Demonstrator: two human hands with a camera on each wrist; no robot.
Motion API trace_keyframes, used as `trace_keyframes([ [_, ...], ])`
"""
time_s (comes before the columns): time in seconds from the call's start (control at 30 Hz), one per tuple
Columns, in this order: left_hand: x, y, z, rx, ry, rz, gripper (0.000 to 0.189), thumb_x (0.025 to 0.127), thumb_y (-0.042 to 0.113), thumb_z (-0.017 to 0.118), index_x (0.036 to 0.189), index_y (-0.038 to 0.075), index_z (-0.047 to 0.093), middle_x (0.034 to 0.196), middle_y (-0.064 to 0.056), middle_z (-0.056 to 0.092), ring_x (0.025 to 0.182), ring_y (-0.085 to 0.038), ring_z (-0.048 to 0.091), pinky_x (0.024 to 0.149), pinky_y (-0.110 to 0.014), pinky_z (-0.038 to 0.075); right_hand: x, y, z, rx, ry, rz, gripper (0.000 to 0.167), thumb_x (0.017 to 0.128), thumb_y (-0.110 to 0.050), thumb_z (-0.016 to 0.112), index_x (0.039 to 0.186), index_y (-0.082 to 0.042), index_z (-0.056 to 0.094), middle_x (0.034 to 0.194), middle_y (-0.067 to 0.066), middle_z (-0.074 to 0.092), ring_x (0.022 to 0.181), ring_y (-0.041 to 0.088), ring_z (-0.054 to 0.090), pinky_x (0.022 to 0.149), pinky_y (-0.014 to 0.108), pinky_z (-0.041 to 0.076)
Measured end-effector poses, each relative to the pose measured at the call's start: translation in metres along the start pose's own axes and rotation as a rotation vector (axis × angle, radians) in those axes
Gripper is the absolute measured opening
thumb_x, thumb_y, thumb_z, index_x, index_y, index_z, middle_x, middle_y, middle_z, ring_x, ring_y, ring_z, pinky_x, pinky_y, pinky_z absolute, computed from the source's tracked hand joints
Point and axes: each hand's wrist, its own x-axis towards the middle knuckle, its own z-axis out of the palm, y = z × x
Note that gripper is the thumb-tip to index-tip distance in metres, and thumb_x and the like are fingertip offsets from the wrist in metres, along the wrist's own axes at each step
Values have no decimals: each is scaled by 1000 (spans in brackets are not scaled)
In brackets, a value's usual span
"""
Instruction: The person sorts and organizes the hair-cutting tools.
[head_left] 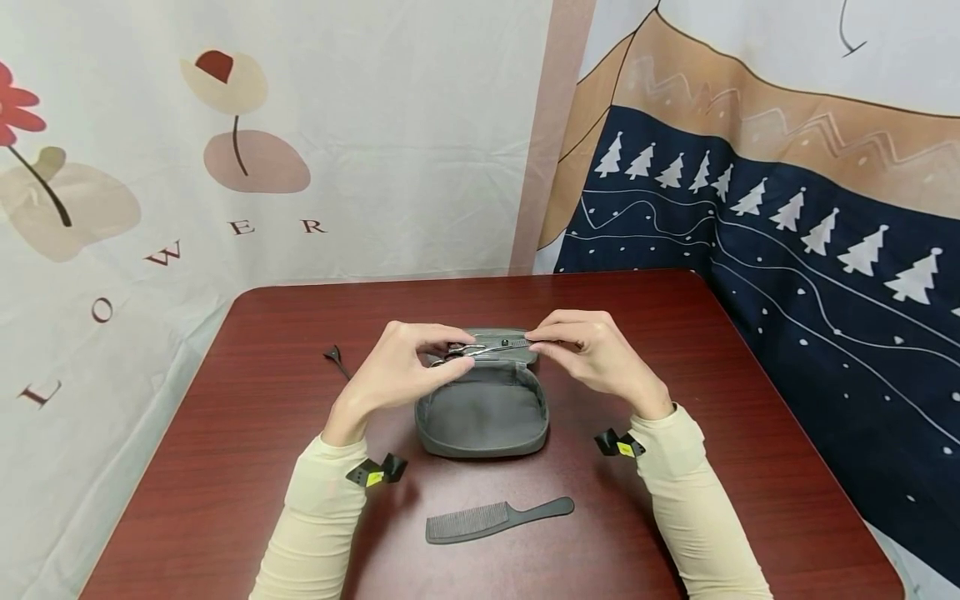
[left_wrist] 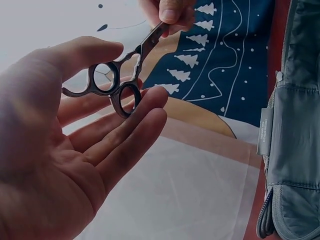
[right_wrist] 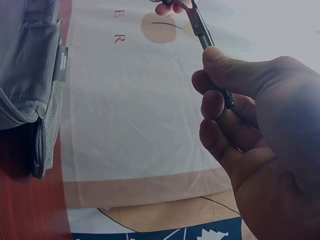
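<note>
A pair of metal hair scissors (head_left: 498, 346) spans both hands, above the back of an open grey zip case (head_left: 480, 457); one blade looks toothed. My left hand (head_left: 408, 362) holds them by the finger rings (left_wrist: 127, 97), which sit between thumb and fingers in the left wrist view. The blade end is pinched by my right hand (head_left: 596, 354), thumb against curled fingers. In the right wrist view a dark tip (right_wrist: 228, 99) sticks out past the right fingers. The case's lid lies folded back, partly hidden behind the scissors and hands.
A dark grey comb (head_left: 495, 521) lies on the red-brown table (head_left: 225, 500) in front of the case. Left of the left hand lies a slim dark tool (head_left: 335, 358), partly covered by that hand. Printed cloths (head_left: 420, 167) hang behind the table and along its right side.
</note>
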Motion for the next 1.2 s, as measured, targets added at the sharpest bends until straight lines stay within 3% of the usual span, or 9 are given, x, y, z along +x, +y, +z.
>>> trace_keyframes([
  [0.23, 0, 0, -1, -19, -30, -44, 18, 103, 22, 82, 120, 20, 88, 105, 8, 87, 90, -6, 77, 83, -20, 63, 0, 0, -1, 13, 3, 3, 28, 91, 7, 88, 115, -8, 89, 104, 5, 85, 83, 13, 70, 68, 14, 55],
  [0.3, -1, 0, -1, -29, -40, -63, 18, 105, 22, 81, 120, 20, 88, 108, 9, 87, 92, -7, 78, 82, -20, 62, 0, 0, 0, 16, 4, 2, 30, 90, 9, 88, 115, -8, 89, 103, 5, 85, 83, 12, 71, 68, 14, 55],
  [0.57, 1, 1, -1, -90, -84, -153, 17, 110, 30, 73, 116, 23, 87, 92, 6, 86, 84, -8, 83, 80, -27, 66, 0, 3, 2, 28, 16, -12, 30, 89, 13, 87, 112, -6, 89, 102, 6, 85, 82, 11, 69, 67, 14, 52],
  [0.67, 1, 1, -2, -161, -102, -191, 20, 111, 29, 72, 117, 18, 87, 97, -3, 88, 85, -10, 85, 84, -33, 70, 0, 3, 2, 34, 19, -14, 29, 90, 13, 86, 111, -6, 89, 102, 5, 85, 81, 11, 68, 66, 14, 51],
  [0.9, 3, -1, -2, -440, -174, -319, 26, 112, 22, 70, 118, 1, 84, 107, -22, 86, 88, -28, 87, 88, -50, 72, 1, 2, 2, 55, 14, -11, 24, 92, 9, 86, 111, -6, 89, 101, 7, 85, 79, 10, 66, 65, 15, 50],
  [1.03, 4, -4, -1, -491, -200, -367, 29, 113, 23, 68, 120, -1, 83, 109, -27, 85, 93, -38, 87, 87, -49, 72, 1, 3, 3, 68, 7, 2, 24, 94, 8, 86, 111, -8, 89, 99, 9, 84, 77, 10, 64, 64, 15, 48],
  [1.2, 5, -4, -1, -512, -212, -404, 31, 114, 25, 67, 120, -1, 82, 104, -21, 86, 94, -44, 86, 86, -51, 72, 1, 2, 4, 68, 2, 20, 25, 93, 9, 85, 109, -10, 89, 95, 5, 83, 75, 9, 63, 64, 17, 48],
])
